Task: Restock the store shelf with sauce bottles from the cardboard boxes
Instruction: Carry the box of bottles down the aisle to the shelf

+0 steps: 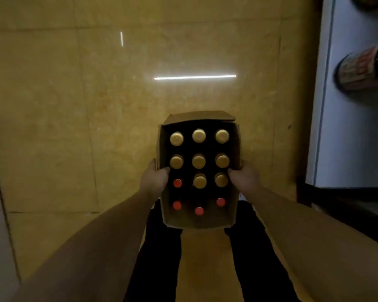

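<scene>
An open cardboard box (198, 222) sits at the centre of the frame, slightly right of the middle, held between both hands. The left hand (154, 179) clasps the box's left wall, fingers outside and thumb hooked over the rim. The right hand (243, 177) grips the right wall the same way, thumb curled inside the edge. Both hands are closed around the cardboard at about the middle of its length, with bare forearms running down to the lower corners of the frame.

Inside the box stand bottles seen from above, only their tops showing in a dark interior. Eight wear gold caps (198, 135), filling the upper rows. Four wear smaller red caps (177, 183), grouped toward the lower end, nearest the person. The far flap of the box is folded upward.

Beneath the box, dark trouser legs (159, 258) show at the bottom centre. The floor (74, 105) is glossy yellowish tile, with a bright strip of reflected light above the box. At the right edge rises a pale shelf (347, 127), holding a blurred labelled bottle (362, 68) in the upper right.
</scene>
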Available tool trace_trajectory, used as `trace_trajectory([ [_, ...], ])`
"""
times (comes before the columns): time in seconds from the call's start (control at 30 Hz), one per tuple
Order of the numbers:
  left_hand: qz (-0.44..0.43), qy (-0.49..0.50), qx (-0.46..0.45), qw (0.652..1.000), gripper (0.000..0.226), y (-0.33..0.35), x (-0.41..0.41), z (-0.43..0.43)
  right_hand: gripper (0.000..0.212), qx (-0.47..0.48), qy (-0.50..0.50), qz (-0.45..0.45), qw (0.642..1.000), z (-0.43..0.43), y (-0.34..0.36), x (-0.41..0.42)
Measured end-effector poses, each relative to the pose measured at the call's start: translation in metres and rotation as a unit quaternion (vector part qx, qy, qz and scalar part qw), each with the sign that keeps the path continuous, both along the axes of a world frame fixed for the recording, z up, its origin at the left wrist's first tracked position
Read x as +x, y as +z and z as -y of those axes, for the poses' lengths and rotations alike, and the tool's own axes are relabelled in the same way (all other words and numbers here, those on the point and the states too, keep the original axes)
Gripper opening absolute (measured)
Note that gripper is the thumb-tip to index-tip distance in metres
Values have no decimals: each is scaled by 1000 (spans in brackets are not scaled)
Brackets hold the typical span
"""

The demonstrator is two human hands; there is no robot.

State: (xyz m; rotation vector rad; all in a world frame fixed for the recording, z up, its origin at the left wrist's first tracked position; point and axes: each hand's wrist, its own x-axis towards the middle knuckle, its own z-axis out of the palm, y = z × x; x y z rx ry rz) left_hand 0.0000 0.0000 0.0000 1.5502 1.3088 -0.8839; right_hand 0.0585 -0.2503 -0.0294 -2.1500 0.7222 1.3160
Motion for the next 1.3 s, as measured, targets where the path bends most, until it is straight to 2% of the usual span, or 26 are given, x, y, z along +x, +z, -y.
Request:
trace_trajectory([
  [0.1,16,-73,59,995,39,-19,-1,2,29,-56,26,48,997,-8,-11,-1],
  [0.2,-4,-166,104,981,27,-24,0,-2,36,-117,78,57,988,-12,-8,-1],
  [0.3,-19,-215,96,972,16,-17,8,-8,22,-123,98,39,987,-9,-4,3],
  [0.63,-20,-252,106,962,24,-2,21,-16,27,-118,77,45,989,-12,28,14],
  [0.8,-13,-273,113,955,25,31,43,-22,25,-106,63,44,991,-13,64,30],
  [1.03,25,-347,116,930,25,151,110,-56,20,-93,100,92,986,-36,186,104],
  [1.13,44,-347,115,930,19,232,152,-79,17,-101,99,132,981,-59,266,149],
  [1.3,114,-307,136,935,9,392,237,-130,24,-107,95,198,970,-106,425,233],
])
